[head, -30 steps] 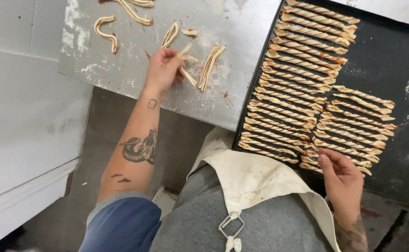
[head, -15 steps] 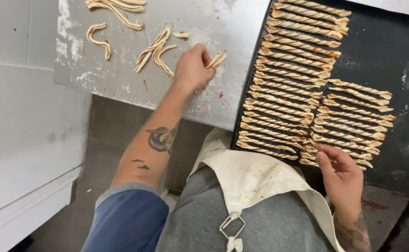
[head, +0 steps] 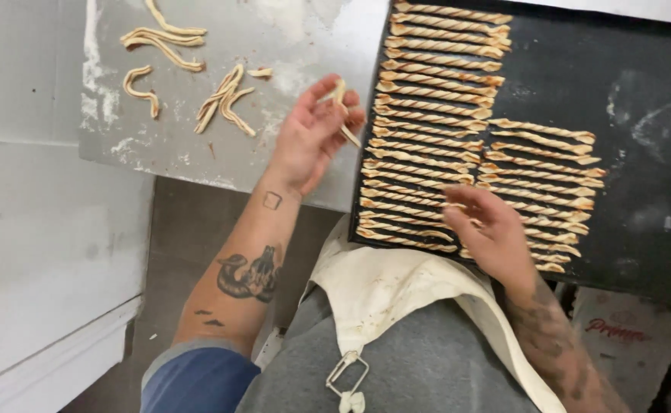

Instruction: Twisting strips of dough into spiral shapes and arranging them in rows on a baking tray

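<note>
Head view: left hand pinches one dough strip, lifted between bench and tray. Right hand rests loosely curled on the tray's bottom rows, gripping nothing visible. Twists fill two columns, roughly thirty; right half of the tray is bare. About seven loose strips wait on the bench.

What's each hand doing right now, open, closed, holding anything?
Left hand: fingers curled around a dough strip, lifted off the work surface.
Right hand: loosely open over the twisted sticks on the dark tray, holding nothing visible.
</note>
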